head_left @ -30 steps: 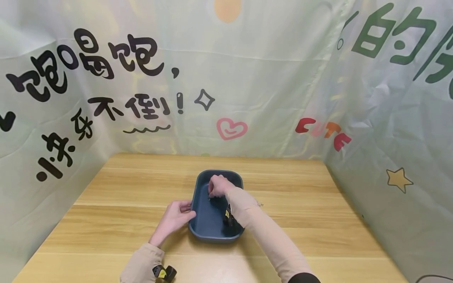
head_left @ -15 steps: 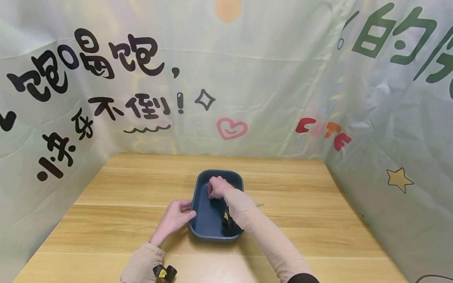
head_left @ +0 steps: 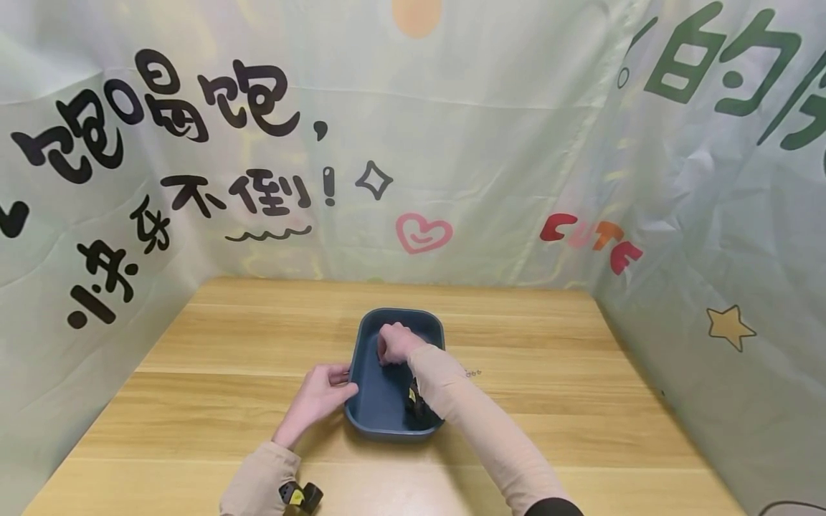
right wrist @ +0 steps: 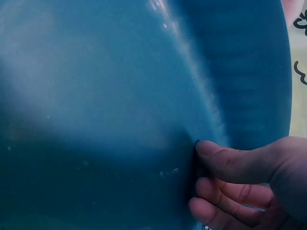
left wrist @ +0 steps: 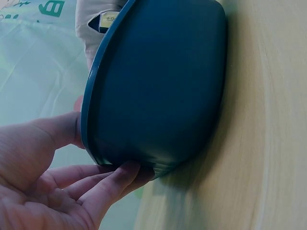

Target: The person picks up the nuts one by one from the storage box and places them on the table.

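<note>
A dark blue rectangular tray (head_left: 377,412) with raised walls and rounded corners stands on the table. My left hand (head_left: 320,393) grips its left side, thumb at the rim and fingers against the outer wall, as the left wrist view shows. Down inside the tray, toward its far half, is my right hand (head_left: 396,342) with fingers curled and thumb close to them. By its fingertips a small shiny silvery piece (right wrist: 206,227) shows at the bottom edge of the right wrist view; most of it is hidden, so its kind is unclear.
Several tiny metallic-looking pieces (head_left: 474,373) lie on the wooden table (head_left: 548,401) right of the tray, partly behind the right sleeve (head_left: 477,416). A printed cloth (head_left: 497,165) encloses the table's back and sides.
My right hand has shifted very slightly left and down inside the tray; the glint under its fingertips is now hidden in the head view. The left hand and tray stay put.
</note>
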Tool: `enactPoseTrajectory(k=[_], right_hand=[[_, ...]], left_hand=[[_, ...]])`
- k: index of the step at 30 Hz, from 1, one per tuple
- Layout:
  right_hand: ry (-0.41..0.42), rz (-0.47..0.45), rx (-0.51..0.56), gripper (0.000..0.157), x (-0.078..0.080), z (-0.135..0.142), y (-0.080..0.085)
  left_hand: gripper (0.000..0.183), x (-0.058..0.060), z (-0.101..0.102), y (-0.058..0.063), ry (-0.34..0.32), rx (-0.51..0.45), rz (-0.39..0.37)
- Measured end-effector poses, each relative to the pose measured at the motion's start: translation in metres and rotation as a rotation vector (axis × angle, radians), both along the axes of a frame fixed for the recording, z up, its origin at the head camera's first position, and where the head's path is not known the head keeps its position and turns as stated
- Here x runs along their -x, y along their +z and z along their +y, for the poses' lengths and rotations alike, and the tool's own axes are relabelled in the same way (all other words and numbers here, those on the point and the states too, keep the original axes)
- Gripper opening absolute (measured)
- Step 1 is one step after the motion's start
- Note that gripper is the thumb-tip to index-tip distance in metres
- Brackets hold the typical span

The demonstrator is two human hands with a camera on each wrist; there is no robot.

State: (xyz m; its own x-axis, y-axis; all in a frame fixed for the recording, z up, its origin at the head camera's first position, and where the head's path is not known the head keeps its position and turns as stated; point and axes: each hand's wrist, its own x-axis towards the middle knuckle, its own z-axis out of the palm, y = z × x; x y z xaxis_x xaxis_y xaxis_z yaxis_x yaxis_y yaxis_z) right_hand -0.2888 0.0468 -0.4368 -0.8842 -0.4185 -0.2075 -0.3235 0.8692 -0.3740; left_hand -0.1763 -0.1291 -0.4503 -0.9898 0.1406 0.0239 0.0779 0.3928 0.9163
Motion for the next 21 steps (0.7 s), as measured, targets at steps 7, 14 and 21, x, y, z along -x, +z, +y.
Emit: enactPoseTrajectory(k=[7, 14, 21], right_hand=[[0.028, 0.014, -0.032, 0.008, 0.0005, -0.0009, 0.0005], [0.028, -0.002, -0.039, 0.004, 0.0003, 0.0000, 0.0021], [0.017, 0.006, -0.032, 0.007, -0.0012, -0.0025, 0.0027]], left_hand=[[0.041, -0.0001, -0.0005, 0.0004, -0.011, 0.000, 0.003], [0.041, 0.0003, -0.0006, -0.0001, -0.014, -0.004, 0.001], [0.041, -0.0003, 0.0006, 0.0013, -0.009, 0.008, -0.002]])
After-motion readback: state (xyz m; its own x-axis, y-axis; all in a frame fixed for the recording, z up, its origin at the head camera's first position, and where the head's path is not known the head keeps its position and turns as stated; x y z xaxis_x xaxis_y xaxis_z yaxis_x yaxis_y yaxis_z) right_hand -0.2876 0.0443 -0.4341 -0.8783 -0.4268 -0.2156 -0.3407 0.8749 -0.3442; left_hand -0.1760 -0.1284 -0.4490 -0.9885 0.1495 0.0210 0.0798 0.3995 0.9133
